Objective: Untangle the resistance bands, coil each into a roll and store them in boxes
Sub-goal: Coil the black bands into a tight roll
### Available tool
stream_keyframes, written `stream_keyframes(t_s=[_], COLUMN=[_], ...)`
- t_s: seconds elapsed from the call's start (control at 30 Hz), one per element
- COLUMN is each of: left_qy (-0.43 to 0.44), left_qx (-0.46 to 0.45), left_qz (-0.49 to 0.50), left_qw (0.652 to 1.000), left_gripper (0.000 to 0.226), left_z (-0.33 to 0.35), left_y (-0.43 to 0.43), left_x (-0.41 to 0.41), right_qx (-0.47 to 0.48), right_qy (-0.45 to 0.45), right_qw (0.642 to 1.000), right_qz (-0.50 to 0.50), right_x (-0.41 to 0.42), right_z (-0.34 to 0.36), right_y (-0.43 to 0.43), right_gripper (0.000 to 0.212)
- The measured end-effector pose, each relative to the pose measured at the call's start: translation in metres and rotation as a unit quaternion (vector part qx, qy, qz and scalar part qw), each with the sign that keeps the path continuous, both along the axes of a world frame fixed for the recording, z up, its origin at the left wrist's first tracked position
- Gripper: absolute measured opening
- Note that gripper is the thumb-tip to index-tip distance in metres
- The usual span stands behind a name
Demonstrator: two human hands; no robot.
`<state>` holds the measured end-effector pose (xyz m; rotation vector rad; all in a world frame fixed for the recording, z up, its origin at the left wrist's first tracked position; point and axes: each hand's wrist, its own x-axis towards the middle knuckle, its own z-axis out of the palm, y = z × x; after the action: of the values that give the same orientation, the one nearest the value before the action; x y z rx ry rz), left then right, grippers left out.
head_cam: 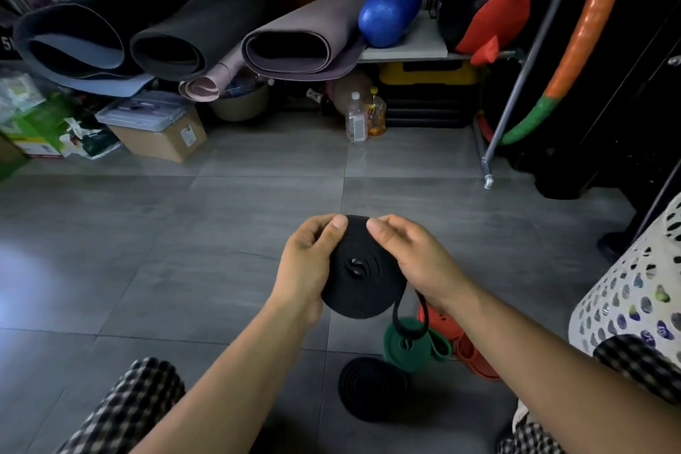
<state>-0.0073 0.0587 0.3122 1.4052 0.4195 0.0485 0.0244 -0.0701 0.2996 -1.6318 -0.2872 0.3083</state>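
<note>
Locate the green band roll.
Head view, lower right of centre: green roll on the floor between the black floor roll and the orange band, the tail of the held black roll hanging over it.

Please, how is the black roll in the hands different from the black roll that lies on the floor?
The held black roll is gripped by the left hand and the right hand, up off the floor. The floor black roll lies flat, and no hand touches it. The held black roll has a loose tail hanging down, while the floor black roll shows none. Both are black bands wound in a spiral.
</note>
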Motion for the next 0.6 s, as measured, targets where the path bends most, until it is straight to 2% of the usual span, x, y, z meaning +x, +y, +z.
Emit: stream_keyframes(t_s=[0.1, 0.2, 0.3, 0.43, 0.53, 0.6], left_qy=[0.018, 0.054, 0.091, 0.156, 0.233, 0.294], left_qx=[-0.069, -0.085, -0.115, -0.130, -0.078, -0.050], left_qz=[0.101, 0.161, 0.215, 0.284, 0.315, 0.331], left_qw=[0.992, 0.982, 0.965, 0.937, 0.917, 0.895], left_gripper=[0.021, 0.025, 0.022, 0.022, 0.020, 0.025], left_z=[-0.008, -0.027, -0.054, -0.121, -0.186, -0.224], left_y=[0.001, -0.003, -0.010, -0.025, -0.032, -0.033], left_x=[0.004, 0.004, 0.004, -0.009, -0.044, -0.068], right_qx=[0.094, 0.081, 0.116, 0.032, -0.009, -0.041], right_qy=[0.076, 0.111, 0.203, 0.272, 0.352, 0.370], right_qw=[0.992, 0.982, 0.949, 0.898, 0.852, 0.841], right_qz=[-0.023, -0.127, -0.211, -0.344, -0.387, -0.393], right_x=[-0.005, -0.013, -0.008, -0.021, -0.067, -0.095], right_z=[-0.004, -0.030, -0.068, -0.128, -0.178, -0.211], right_y=[0.000, 0.012, 0.023, 0.032, 0.030, 0.027], right_gripper=[0.019, 0.024, 0.022, 0.015, 0.027, 0.023])
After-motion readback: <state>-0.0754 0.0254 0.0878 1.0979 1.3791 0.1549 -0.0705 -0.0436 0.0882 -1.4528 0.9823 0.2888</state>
